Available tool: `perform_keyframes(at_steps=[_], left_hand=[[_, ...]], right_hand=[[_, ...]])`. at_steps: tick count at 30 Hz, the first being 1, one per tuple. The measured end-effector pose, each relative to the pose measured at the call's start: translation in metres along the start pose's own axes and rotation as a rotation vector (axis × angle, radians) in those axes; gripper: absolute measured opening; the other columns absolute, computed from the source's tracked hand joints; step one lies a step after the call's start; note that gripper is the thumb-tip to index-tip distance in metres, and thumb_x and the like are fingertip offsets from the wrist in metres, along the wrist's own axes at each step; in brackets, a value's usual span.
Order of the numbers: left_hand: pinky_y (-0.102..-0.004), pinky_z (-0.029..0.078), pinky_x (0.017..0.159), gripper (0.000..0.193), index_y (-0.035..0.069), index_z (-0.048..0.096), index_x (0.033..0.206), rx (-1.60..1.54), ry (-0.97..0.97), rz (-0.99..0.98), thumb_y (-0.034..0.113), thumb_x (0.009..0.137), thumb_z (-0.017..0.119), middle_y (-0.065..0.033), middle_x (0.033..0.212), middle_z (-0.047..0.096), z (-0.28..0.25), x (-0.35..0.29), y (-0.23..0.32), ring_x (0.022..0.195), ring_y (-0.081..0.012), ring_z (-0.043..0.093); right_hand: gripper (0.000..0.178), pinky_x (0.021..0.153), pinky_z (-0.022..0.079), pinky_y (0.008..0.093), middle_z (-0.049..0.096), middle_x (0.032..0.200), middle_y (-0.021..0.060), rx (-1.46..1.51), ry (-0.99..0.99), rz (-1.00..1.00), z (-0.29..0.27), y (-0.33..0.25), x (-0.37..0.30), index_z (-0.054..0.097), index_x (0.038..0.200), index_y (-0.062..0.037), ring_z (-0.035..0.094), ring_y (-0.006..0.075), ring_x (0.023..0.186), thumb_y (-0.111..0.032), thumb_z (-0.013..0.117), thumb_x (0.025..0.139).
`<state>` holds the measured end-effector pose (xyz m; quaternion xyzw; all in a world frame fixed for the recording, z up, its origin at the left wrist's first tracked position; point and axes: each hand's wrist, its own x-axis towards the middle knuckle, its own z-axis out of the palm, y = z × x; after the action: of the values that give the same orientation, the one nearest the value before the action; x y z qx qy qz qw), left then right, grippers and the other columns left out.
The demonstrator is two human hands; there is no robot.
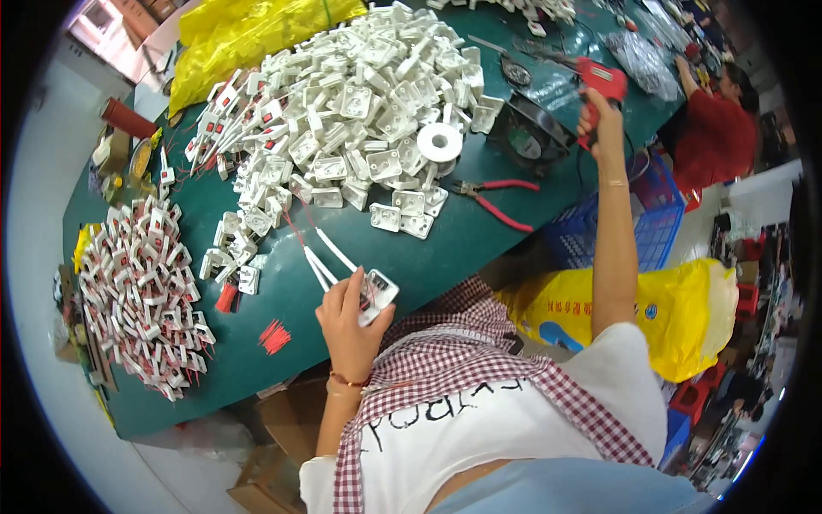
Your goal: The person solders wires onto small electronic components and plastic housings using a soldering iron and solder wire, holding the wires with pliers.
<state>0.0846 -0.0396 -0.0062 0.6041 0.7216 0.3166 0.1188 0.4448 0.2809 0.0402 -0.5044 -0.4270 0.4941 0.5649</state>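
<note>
My left hand (349,321) is closed around a white plastic housing (382,293) near the table's front edge. The housing's open side shows thin red wires inside. White sleeved leads (318,267) with red wire ends stick out past my fingers. Out to the right, my right hand (606,124) grips the handle of a red soldering gun (604,82), its tip pointing left over the table. Between my hands lie pliers with red handles (497,193) and a white reel (439,143). A few loose housings (409,211) sit just beyond my left hand.
A big heap of white housings (355,103) covers the middle of the green table (282,377). Wired pieces with red parts (145,291) pile up at left. Short red wires (275,337) lie near the edge. A black fan (529,133) stands at right. Beyond sits another person (715,128).
</note>
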Motion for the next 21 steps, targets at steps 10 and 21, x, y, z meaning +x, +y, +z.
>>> perform_keyframes(at_steps=[10,21], left_hand=[[-0.0397,0.041,0.083,0.057,0.004,0.059,0.114,0.176,0.507,0.063,0.018,0.061,0.077,-0.0092,0.101,0.060,-0.118,-0.007,-0.022,0.090,-0.0269,0.056],[-0.0338,0.047,0.077,0.055,0.000,0.060,0.114,0.535,1.378,-0.386,0.036,0.074,0.072,-0.0128,0.100,0.058,-0.355,-0.023,-0.289,0.087,-0.0226,0.058]], right_hand=[[0.032,0.040,0.024,0.0212,0.028,0.057,-0.0056,0.142,-0.018,0.019,-0.044,0.001,-0.001,0.058,0.113,-0.0070,0.027,0.0045,0.045,-0.032,0.054,0.092],[0.033,0.044,0.028,0.0205,0.036,0.059,-0.0020,0.231,0.038,-0.084,-0.052,-0.031,-0.073,0.051,0.115,-0.0041,0.032,0.0063,0.047,-0.028,0.054,0.093]])
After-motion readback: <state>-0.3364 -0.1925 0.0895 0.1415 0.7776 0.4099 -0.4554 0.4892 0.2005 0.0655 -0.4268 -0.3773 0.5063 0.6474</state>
